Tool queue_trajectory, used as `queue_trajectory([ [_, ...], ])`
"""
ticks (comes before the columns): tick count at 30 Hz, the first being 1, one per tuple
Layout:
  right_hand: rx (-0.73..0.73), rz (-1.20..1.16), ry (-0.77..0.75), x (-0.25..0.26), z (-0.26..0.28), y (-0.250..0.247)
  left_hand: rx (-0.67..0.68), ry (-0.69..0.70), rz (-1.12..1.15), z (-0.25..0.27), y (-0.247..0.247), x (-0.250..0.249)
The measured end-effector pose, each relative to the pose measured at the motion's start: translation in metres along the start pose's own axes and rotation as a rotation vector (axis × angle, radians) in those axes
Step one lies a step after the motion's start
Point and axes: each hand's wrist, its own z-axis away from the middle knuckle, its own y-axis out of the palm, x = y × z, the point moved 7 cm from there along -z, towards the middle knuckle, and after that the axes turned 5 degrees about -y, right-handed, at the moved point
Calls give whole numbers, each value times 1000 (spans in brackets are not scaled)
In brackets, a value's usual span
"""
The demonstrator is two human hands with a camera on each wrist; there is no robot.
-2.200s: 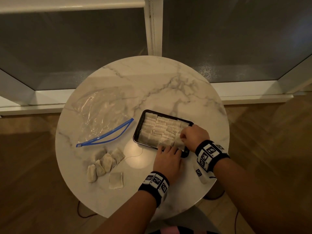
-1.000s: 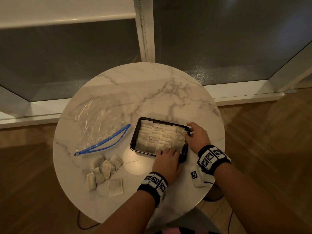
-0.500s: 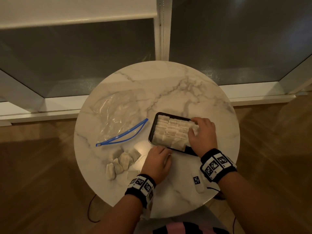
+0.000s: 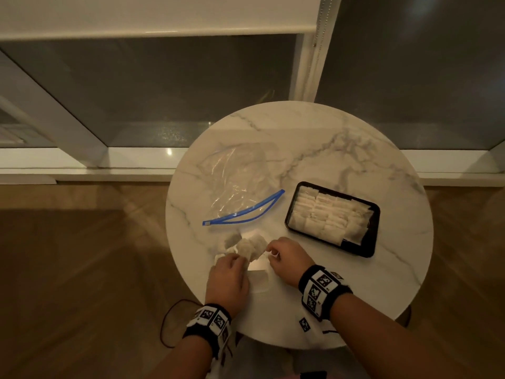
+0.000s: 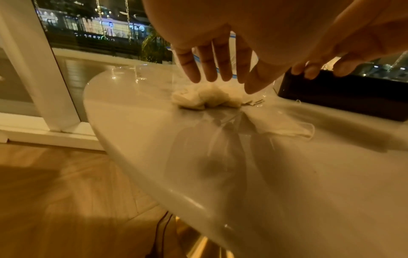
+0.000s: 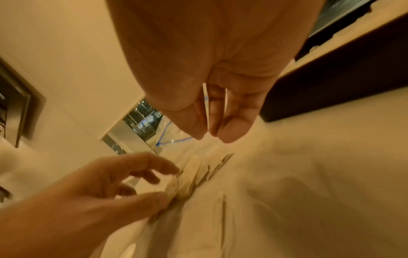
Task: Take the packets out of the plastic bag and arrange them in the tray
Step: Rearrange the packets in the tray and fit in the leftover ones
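Marble table (image 4: 355, 149) (wood floor (image 4: 82, 269)).

Bare forearms. Each wrist wore a black band (image 4: 322, 289) bearing white square fiducial markers; second band (image 4: 209, 322) at lower centre.

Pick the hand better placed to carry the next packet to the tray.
Likely right. The right hand sits between the loose packets and the tray; the left hand would need to cross over it.
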Motion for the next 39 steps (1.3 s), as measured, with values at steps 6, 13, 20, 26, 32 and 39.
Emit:
queue_trajectory([
  [6, 64, 134, 25, 11, -21, 31, 103, 80, -228, -1, 4, 3],
  [13, 222, 381, 57, 14, -22, 45, 235, 102, -332, -4, 19, 11],
  [20, 148, 392, 120, -1, -8, 37, 227, 93, -315, 1, 17, 18],
  [26, 47, 298, 150, -28, -1, 30, 229, 97, -323, 1, 11, 14],
  [32, -53, 142, 218, -39, -3, 21, 233, 235, -358, 6, 14, -26],
  [39, -10, 155, 276, -48, -8, 23, 279, 162, -377, 2, 31, -33],
])
